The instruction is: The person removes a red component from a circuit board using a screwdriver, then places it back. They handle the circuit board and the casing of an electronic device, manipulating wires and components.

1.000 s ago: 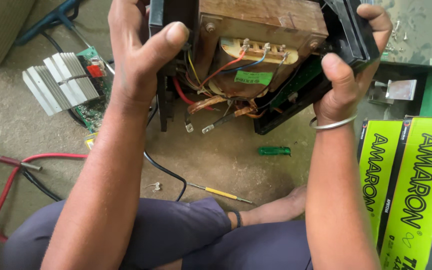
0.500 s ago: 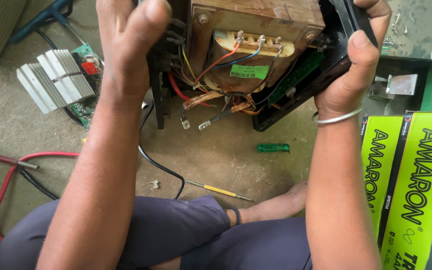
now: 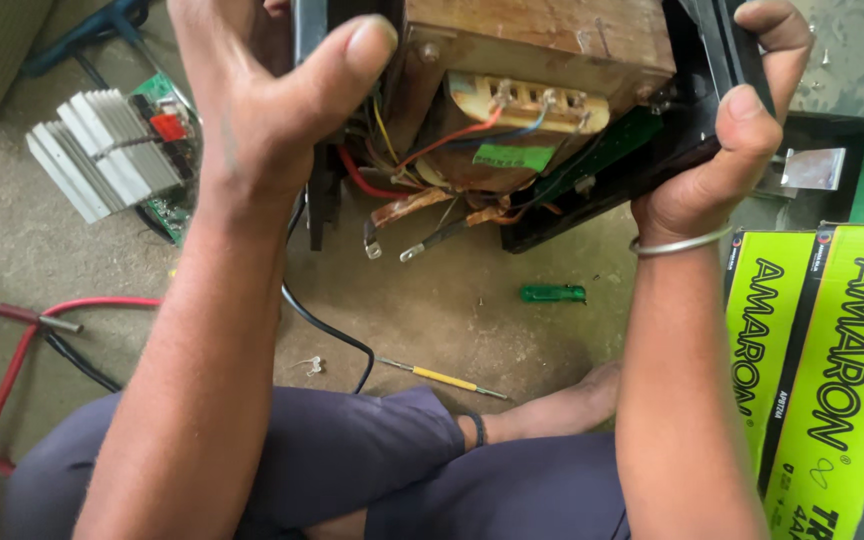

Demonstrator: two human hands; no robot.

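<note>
I hold an opened black electrical unit up above the floor, with a large brown transformer inside it. My left hand grips the unit's black left panel, thumb pressed over the top edge. My right hand clamps the right panel, a metal bangle on its wrist. Red, yellow, blue and black wires with loose terminals hang from under the transformer, beside a green circuit board strip.
On the concrete floor lie a finned grey heatsink on a green board, red and black cables, a thin yellow-handled screwdriver and a green screwdriver handle. Bright green and black boxes stand at right. My crossed legs fill the bottom.
The unit has been lifted and drawn closer to the camera. My left thumb has shifted over the top of the left panel; both hands keep their grip.
</note>
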